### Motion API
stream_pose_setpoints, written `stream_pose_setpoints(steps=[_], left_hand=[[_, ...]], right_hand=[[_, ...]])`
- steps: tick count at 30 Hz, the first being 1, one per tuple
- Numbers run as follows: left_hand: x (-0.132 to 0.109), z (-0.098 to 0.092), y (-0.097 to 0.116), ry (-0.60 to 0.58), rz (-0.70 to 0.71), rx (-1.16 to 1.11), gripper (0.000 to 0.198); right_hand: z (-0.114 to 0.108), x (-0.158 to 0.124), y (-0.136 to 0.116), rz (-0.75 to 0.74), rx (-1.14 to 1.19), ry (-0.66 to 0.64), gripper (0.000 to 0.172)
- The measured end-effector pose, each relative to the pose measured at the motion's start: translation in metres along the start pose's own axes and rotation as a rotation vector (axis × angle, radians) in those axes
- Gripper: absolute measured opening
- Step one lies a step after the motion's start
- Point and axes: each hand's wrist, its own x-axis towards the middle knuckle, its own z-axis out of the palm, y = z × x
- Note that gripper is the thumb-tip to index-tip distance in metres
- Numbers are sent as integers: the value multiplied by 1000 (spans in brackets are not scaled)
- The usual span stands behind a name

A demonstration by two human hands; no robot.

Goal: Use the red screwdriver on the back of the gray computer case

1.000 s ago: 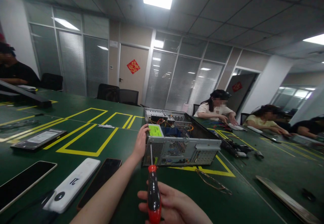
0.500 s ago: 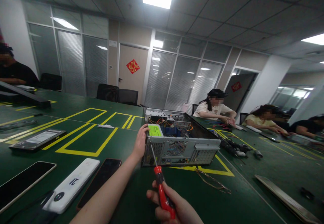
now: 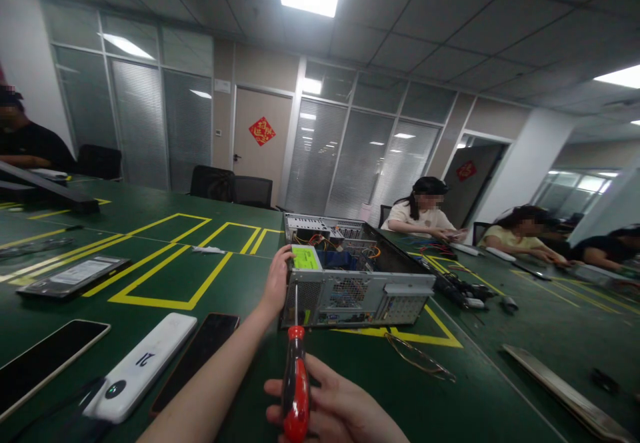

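An opened computer case (image 3: 377,299) lies on its side on the green table, its rear panel facing me. Inside, colored wires and a power supply with a bright green label (image 3: 305,257) show. My left hand (image 3: 277,279) grips the case's left rear corner, fingers over the top edge beside the label. In my right hand (image 3: 333,399) is a red and black screwdriver (image 3: 296,383), held by its handle between thumb and fingers. Its shaft points up at the vented left part of the rear panel. Whether the tip sits in a screw is too small to tell.
Left of the case lie a hard drive (image 3: 75,276), a white power bank (image 3: 145,366) and two phones, one dark (image 3: 197,363). To the right are eyeglasses (image 3: 420,356), black cables (image 3: 465,289) and a long metal panel (image 3: 563,393). Several people sit around the table.
My right hand has swung the screwdriver handle to the left, so the shaft is now nearly upright in view, and its fingers have loosened somewhat. My left hand and the case stay put.
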Motion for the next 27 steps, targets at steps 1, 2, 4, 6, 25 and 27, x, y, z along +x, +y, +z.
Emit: stream_pose_setpoints(steps=[1, 2, 4, 6, 25, 27], left_hand=[[0, 0, 0, -3, -1, -1, 45], [0, 0, 0, -7, -4, -2, 45], [0, -1, 0, -14, -8, -4, 45], [0, -1, 0, -14, -13, -4, 45], [-1, -1, 0, -16, -31, -11, 45], [-1, -1, -1, -13, -32, -4, 46]], right_hand=[[0, 0, 1, -10, 4, 11, 60], [-1, 0, 1, -20, 16, 29, 59], [-2, 1, 2, -27, 68, 91, 57], [-4, 2, 2, -29, 156, 132, 52], [-6, 5, 7, -25, -69, -45, 65], [-6, 5, 8, -32, -51, 1, 61]])
